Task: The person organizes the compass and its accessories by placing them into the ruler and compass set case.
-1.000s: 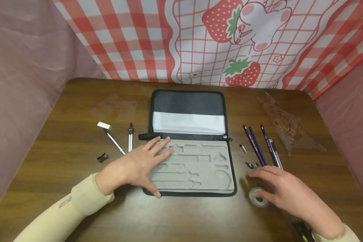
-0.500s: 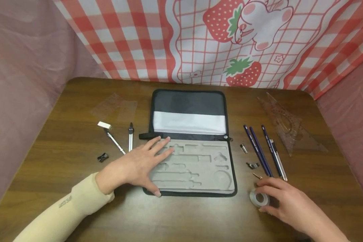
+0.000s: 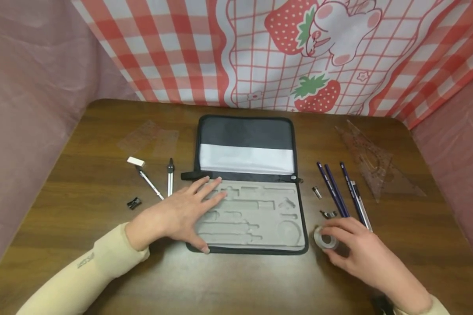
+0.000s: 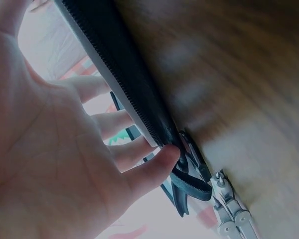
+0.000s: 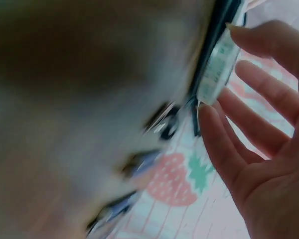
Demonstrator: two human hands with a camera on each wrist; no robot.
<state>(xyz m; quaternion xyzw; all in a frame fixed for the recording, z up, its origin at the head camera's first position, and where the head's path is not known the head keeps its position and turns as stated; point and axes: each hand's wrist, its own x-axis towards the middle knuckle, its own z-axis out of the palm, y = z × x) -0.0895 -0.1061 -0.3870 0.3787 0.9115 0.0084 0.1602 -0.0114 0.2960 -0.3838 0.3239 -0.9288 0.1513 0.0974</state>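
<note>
A black zip case lies open, its dark lid (image 3: 246, 131) toward the back and its grey foam insert (image 3: 240, 214) with shaped recesses at the front. My left hand (image 3: 175, 214) rests over the insert's left side, fingers spread and straight. The left wrist view has its fingers along the case's zipped edge (image 4: 124, 84). Just right of the case, my right hand (image 3: 364, 251) pinches a pale ring-shaped roll of tape (image 3: 319, 240) between thumb and fingers. Greenish print shows on the tape roll (image 5: 217, 72) in the right wrist view, where it overlaps the case.
Right of the case lie dark blue pencils (image 3: 333, 190), a small silver tube (image 3: 317, 192), a small dark metal piece (image 3: 328, 214) and clear set squares (image 3: 378, 168). On the left are a compass (image 3: 170, 175), a white eraser (image 3: 135, 162), a black sharpener (image 3: 134, 203) and clear templates (image 3: 166, 142).
My right hand first reached down to the tape roll, then took hold of it and moved it left and away from me, toward the case. The left hand has stayed in place.
</note>
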